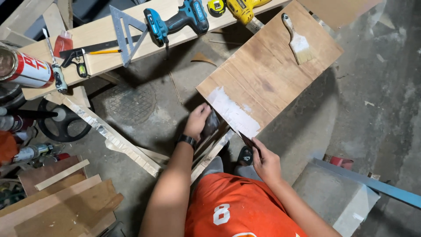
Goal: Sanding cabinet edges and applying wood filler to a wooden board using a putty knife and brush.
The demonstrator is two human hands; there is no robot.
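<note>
A brown plywood panel (pixel 272 66) lies tilted in front of me, with a white smeared patch (pixel 232 112) along its near edge. My left hand (pixel 197 120) grips a dark object against the panel's near left corner, above some wooden strips (pixel 212 151). My right hand (pixel 263 160) holds a dark flat scraper (pixel 249 141) whose tip touches the near end of the white patch. A paintbrush (pixel 298 41) rests on the far part of the panel.
A long plank (pixel 131 30) at the back carries a metal speed square (pixel 125 35), a blue drill (pixel 175 22), a yellow drill (pixel 243 8) and a tape measure (pixel 216 6). Cans and tubes (pixel 24 68) stand left. Wood offcuts (pixel 61 197) lie lower left, a grey block (pixel 335 197) lower right.
</note>
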